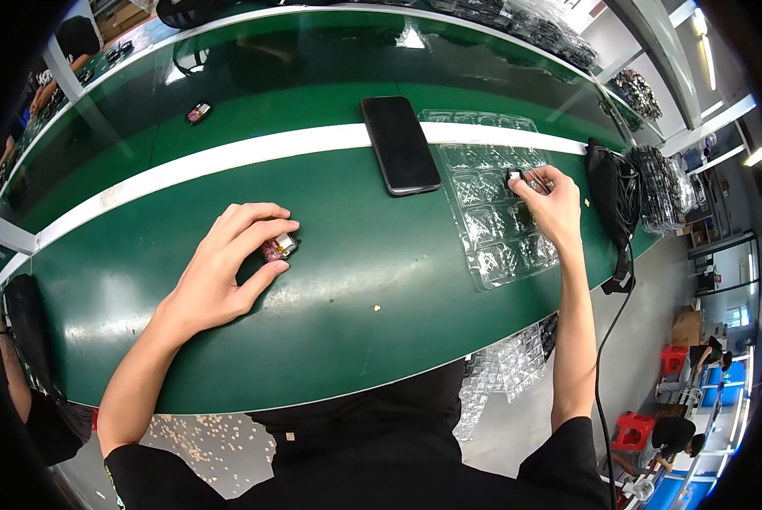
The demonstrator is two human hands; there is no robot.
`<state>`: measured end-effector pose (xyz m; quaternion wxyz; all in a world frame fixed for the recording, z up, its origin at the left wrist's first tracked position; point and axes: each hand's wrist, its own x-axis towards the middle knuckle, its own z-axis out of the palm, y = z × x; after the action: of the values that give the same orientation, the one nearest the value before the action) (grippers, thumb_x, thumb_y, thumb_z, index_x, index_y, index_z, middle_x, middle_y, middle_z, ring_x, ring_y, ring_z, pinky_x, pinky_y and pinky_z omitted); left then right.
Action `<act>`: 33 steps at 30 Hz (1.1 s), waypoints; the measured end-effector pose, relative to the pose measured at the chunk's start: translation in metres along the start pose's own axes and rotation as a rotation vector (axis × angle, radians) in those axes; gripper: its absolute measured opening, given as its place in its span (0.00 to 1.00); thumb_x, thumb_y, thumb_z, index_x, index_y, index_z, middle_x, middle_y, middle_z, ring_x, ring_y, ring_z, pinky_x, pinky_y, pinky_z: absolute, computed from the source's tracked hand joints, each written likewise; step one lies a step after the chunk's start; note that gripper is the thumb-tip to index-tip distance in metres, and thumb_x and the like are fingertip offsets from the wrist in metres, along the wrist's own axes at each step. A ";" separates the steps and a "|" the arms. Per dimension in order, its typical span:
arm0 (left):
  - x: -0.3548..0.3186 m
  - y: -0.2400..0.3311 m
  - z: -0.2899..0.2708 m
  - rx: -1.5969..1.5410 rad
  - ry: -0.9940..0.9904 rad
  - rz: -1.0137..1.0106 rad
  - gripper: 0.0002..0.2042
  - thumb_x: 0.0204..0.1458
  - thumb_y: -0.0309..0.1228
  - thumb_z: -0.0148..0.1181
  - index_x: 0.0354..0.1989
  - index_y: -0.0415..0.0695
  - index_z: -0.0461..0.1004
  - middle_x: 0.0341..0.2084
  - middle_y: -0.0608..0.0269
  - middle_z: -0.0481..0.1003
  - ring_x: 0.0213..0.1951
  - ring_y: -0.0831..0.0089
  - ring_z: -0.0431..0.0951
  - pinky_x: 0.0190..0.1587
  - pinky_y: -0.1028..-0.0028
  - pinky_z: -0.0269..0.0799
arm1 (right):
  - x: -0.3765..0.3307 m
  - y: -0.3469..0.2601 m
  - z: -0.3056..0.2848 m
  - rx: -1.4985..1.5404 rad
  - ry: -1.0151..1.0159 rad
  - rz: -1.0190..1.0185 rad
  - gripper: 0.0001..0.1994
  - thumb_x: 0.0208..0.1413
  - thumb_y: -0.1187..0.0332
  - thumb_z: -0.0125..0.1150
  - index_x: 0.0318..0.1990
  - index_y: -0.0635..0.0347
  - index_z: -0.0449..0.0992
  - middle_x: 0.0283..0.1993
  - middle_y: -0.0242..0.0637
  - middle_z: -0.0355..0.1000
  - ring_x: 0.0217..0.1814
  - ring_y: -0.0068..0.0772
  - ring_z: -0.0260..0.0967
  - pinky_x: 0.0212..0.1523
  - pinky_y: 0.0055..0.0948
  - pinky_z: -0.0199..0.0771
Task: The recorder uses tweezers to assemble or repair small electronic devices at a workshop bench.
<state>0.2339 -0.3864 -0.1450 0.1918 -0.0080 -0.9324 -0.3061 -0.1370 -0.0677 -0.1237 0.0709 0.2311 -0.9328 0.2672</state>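
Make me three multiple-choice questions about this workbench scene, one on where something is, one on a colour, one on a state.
1. Where does the black phone lie?
A. across the white stripe
B. in the clear tray
C. under the left hand

2. What colour is the belt surface?
A. blue
B. green
C. red

3. What is the right hand doing?
A. resting flat
B. hanging off the belt
C. pinching a small part over the clear tray

Answers: 1 A, it crosses the stripe; 2 B, the belt is green; 3 C, fingertips close on the part, while the left hand grips another small part.

Green conveyor belt with white stripe, black phone, clear blister tray, small component, black cable bundle
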 end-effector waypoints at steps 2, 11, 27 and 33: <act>-0.001 -0.004 0.000 -0.045 0.005 0.001 0.26 0.52 0.20 0.73 0.62 0.41 0.79 0.61 0.52 0.77 0.60 0.52 0.78 0.63 0.60 0.75 | 0.000 0.000 0.004 -0.017 0.016 -0.032 0.26 0.48 0.47 0.82 0.41 0.63 0.87 0.28 0.34 0.75 0.31 0.27 0.73 0.38 0.31 0.73; -0.003 -0.002 -0.001 0.070 0.049 -0.007 0.37 0.45 0.36 0.84 0.67 0.43 0.76 0.62 0.51 0.75 0.65 0.52 0.74 0.69 0.56 0.69 | -0.081 -0.119 0.014 0.627 -0.346 -0.280 0.11 0.74 0.71 0.63 0.56 0.70 0.83 0.33 0.25 0.70 0.34 0.14 0.61 0.35 0.23 0.62; 0.001 -0.001 -0.001 0.013 0.089 -0.007 0.33 0.43 0.32 0.84 0.62 0.45 0.80 0.50 0.58 0.78 0.53 0.58 0.76 0.62 0.60 0.68 | -0.113 -0.175 0.081 0.987 -0.650 -0.250 0.13 0.71 0.73 0.67 0.59 0.65 0.87 0.35 0.33 0.81 0.28 0.15 0.73 0.26 0.19 0.68; 0.003 -0.010 -0.001 0.116 0.005 -0.017 0.27 0.42 0.32 0.85 0.53 0.44 0.84 0.50 0.60 0.78 0.52 0.59 0.76 0.59 0.62 0.70 | -0.120 -0.169 0.082 0.881 -0.598 -0.297 0.09 0.65 0.77 0.72 0.50 0.67 0.90 0.27 0.29 0.76 0.24 0.11 0.66 0.23 0.19 0.56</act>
<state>0.2301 -0.3958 -0.1491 0.1919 0.0119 -0.9482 -0.2531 0.0478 -0.1910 -0.1452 -0.2634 0.4339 -0.6697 0.5421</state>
